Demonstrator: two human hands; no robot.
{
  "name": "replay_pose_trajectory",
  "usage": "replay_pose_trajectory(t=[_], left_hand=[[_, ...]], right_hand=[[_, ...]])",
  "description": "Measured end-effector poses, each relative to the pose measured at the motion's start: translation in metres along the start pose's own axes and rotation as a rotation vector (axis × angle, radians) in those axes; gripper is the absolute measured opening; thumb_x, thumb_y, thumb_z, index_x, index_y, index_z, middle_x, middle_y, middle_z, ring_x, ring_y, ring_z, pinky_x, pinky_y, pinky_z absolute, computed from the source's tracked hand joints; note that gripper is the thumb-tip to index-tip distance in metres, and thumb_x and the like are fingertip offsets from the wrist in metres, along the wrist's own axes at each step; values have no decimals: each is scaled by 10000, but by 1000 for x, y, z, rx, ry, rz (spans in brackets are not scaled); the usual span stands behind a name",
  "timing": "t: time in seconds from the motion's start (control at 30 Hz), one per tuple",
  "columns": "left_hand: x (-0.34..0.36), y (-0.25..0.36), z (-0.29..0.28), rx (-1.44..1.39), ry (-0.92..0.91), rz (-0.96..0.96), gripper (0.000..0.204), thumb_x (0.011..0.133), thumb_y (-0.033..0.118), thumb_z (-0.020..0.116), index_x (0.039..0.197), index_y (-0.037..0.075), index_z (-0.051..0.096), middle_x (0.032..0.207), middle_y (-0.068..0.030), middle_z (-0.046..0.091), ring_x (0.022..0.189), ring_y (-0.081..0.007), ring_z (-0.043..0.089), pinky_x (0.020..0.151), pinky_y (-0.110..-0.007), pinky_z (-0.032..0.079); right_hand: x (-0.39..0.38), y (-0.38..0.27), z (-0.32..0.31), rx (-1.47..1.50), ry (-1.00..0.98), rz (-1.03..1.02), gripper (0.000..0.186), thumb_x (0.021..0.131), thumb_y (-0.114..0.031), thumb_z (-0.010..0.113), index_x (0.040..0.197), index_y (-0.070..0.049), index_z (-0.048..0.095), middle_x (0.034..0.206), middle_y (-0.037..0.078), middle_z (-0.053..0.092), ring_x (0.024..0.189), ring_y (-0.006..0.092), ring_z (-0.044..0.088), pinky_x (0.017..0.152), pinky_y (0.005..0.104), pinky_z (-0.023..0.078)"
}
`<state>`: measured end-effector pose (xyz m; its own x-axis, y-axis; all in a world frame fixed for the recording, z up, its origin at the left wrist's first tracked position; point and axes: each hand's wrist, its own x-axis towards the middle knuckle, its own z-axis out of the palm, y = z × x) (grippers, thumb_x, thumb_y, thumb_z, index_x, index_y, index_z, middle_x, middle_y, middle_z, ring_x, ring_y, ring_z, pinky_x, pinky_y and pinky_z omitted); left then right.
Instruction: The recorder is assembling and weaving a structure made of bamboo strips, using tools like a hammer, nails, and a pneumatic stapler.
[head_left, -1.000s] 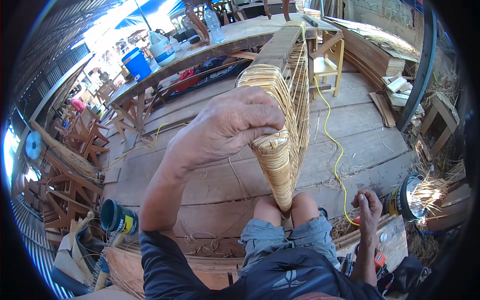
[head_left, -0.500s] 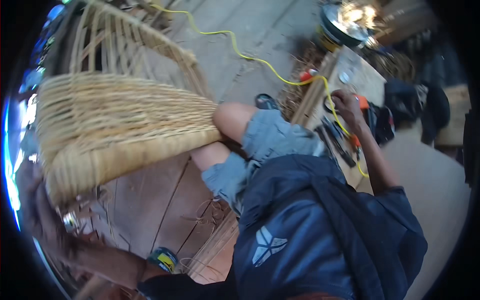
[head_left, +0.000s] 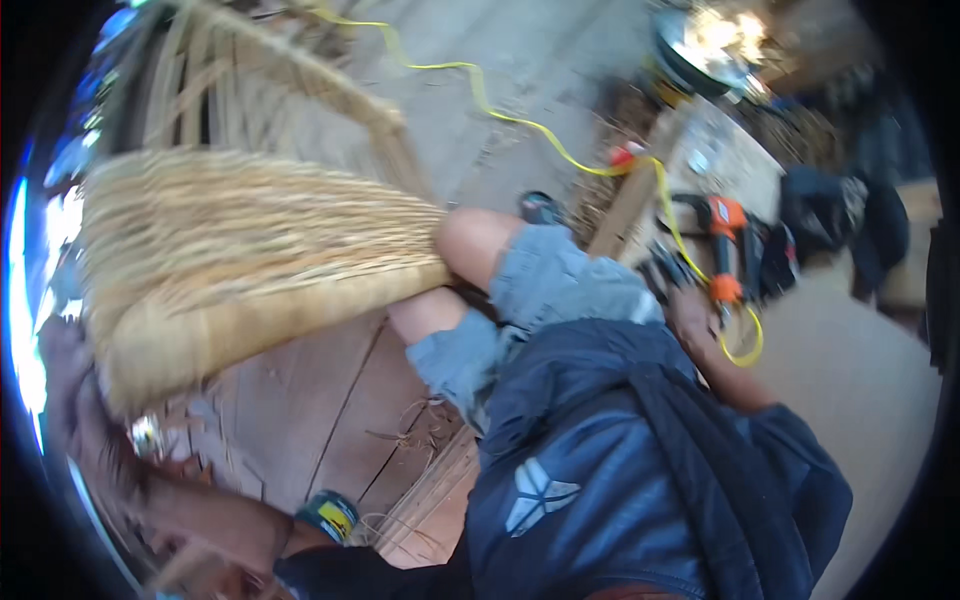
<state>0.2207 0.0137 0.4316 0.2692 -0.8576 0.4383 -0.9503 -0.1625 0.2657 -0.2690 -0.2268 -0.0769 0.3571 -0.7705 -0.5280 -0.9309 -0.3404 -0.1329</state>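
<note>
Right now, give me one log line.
Left hand: at woven panel | right hand: at dark tools, grip unclear | nearby: yellow cord

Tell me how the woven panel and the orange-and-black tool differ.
Colour: the woven panel is pale straw, while the orange-and-black tool shows vivid orange against dark parts.
Size: the panel looks far larger than the tool.
Place: the panel stretches leftward from the person's knees, its outer corner at the left hand; the tool lies just beyond the right hand.
Shared: panel and tool each have a hand close by.
</note>
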Motion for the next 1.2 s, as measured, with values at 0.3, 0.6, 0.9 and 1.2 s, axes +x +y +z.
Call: replay_pose_trajectory(t=[0.3,0.6,0.9,1.2], left_hand=[[28,54,68,-254,-115,139,117,765,9,650,882,17,661,941,-71,594,928,-177,566,807,-279,439],[27,45,64,-459,-161,176,123,806,15,643,927,11,659,972,-41,562,904,-129,538,776,-252,428],[33,43,59,-389,-201,237,106,785,5,644,889,23,653,959,-53,571,926,-164,539,801,-280,420],[39,33,62,-492,-223,304,118,798,18,633,916,13,644,929,-78,611,906,-195,578,816,-294,452]], right_hand=[[17,37,21,525,358,-208,199,834,-124,548,985,4,557,899,223,573,908,381,555,803,439,428],[-38,-160,-278,1213,-115,-1047,503,827,-277,606,1202,31,473,685,19,506,536,88,469,485,229,378],[-85,-219,-366,893,70,-1291,401,880,-246,564,1173,26,540,678,7,521,588,70,475,557,221,389],[-130,-253,-421,387,340,-1283,360,845,-220,606,1129,-5,557,663,87,474,607,160,475,588,287,396]])
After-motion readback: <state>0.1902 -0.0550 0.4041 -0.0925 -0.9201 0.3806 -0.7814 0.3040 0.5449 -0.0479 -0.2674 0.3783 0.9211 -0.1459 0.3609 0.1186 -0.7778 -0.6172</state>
